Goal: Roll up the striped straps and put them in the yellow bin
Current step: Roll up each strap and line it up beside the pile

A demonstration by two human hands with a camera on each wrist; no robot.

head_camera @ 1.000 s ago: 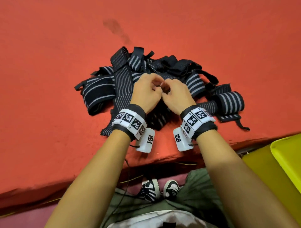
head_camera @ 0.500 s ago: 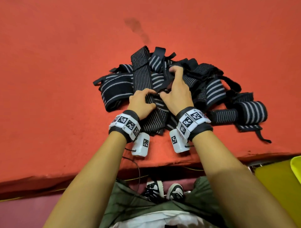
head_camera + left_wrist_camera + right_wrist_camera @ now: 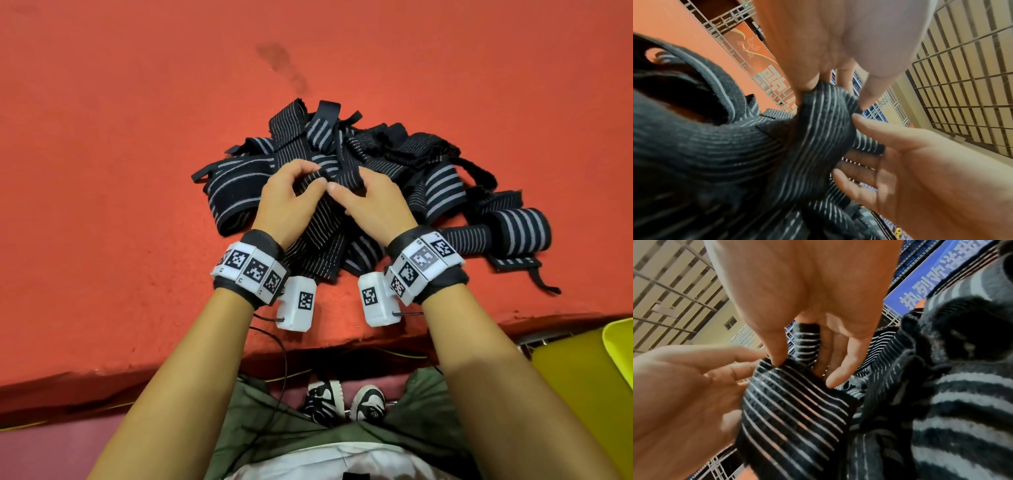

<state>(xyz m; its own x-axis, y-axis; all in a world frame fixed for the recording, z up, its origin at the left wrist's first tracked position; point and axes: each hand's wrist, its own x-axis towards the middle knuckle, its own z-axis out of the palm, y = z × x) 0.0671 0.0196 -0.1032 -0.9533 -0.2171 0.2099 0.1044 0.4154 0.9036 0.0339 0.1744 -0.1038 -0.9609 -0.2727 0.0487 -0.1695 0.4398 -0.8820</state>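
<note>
Cutting across the lower right corner of the head view, the yellow bin shows only a rim; its inside is out of frame. Most of the pile of striped straps is tangled, single straps hard to separate. Pile lies on the red mat, well apart from the bin, up and left of it. One thin-striped strap runs from the pile's near edge up into both hands. Left hand pinches its folded end, thumb and fingers curled on it. Right hand touches the same end beside the left; wrist views show thumb and fingers closed on a fold. Fabric is ribbed black elastic, pale stripes, fuzzy edges. One rolled strap sits at the pile's bin-ward side
</note>
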